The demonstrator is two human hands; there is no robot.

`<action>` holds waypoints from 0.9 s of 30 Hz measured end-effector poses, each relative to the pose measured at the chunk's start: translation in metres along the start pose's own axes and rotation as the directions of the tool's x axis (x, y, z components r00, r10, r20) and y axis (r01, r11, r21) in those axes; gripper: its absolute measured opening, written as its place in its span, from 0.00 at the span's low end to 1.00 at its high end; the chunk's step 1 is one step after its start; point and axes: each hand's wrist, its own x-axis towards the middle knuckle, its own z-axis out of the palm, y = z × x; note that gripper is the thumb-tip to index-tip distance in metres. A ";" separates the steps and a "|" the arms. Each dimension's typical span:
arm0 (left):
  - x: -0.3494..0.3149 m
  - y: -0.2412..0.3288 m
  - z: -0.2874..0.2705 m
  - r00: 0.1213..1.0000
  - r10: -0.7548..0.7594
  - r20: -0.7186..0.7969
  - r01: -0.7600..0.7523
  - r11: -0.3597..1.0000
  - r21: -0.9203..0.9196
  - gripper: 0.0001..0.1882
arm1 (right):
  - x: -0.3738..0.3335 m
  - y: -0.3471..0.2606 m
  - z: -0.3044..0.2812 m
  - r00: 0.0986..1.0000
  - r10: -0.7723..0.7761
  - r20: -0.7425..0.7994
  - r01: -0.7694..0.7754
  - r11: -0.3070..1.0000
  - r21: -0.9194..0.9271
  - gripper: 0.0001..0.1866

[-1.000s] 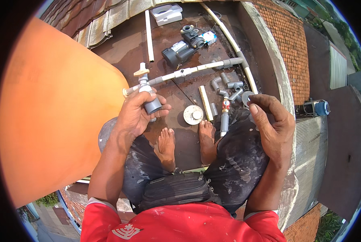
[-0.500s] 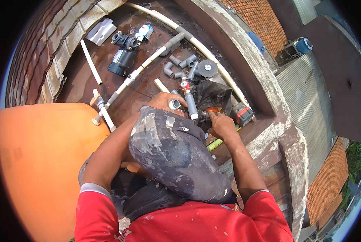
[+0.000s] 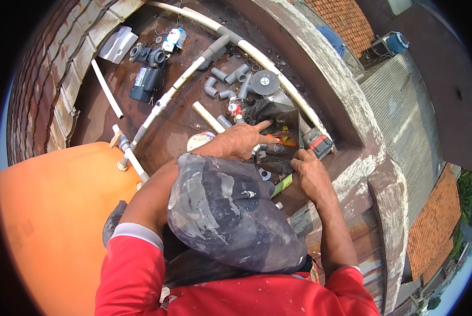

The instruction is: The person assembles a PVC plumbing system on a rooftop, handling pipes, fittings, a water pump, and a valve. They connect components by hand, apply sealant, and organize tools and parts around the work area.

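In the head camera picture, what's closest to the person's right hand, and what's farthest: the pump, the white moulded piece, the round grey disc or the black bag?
From the right hand:
1. Black bag: right by the fingers.
2. Round grey disc: up and left.
3. Pump: farther left.
4. White moulded piece: farthest, toward the upper left.

black bag (image 3: 257, 110), partly hidden; orange tank (image 3: 62, 210), cropped
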 end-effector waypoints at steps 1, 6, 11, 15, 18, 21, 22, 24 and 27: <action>0.003 0.000 0.005 1.000 0.005 0.011 -0.005 0.999 -0.047 0.59 | -0.001 -0.001 -0.002 1.000 -0.023 0.019 0.023 1.000 0.014 0.09; 0.017 -0.029 0.019 0.997 -0.001 -0.080 -0.032 0.911 -0.412 0.59 | -0.013 -0.001 -0.006 0.997 -0.045 0.056 0.045 0.999 -0.001 0.07; 0.027 0.006 -0.023 0.970 0.024 0.243 0.221 0.341 -0.914 0.56 | -0.016 0.005 -0.014 1.000 -0.003 0.002 0.003 1.000 0.011 0.08; 0.021 0.013 -0.040 0.999 -0.023 0.043 0.049 0.421 -0.906 0.50 | -0.014 0.008 -0.017 0.999 0.039 -0.011 -0.039 0.999 -0.009 0.09; -0.001 -0.013 -0.064 0.990 -0.136 -0.033 0.048 0.551 -0.833 0.43 | -0.016 0.023 -0.024 0.994 0.090 -0.065 -0.091 0.996 -0.009 0.08; -0.022 -0.025 -0.081 0.976 -0.208 -0.059 0.054 0.499 -0.865 0.35 | -0.010 0.029 -0.031 0.991 0.080 -0.103 -0.083 0.996 -0.029 0.07; -0.025 -0.027 -0.080 0.974 -0.216 -0.066 0.052 0.500 -0.864 0.34 | -0.008 0.031 -0.032 0.991 0.077 -0.114 -0.081 0.996 -0.029 0.06; -0.027 -0.028 -0.084 0.974 -0.225 -0.039 0.076 0.480 -0.874 0.33 | -0.001 0.031 -0.033 0.991 0.083 -0.106 -0.091 0.993 -0.072 0.06; -0.034 -0.013 -0.086 0.976 -0.191 -0.106 -0.083 0.122 -0.989 0.38 | -0.001 0.027 -0.034 0.991 0.122 -0.047 -0.128 0.977 -0.171 0.06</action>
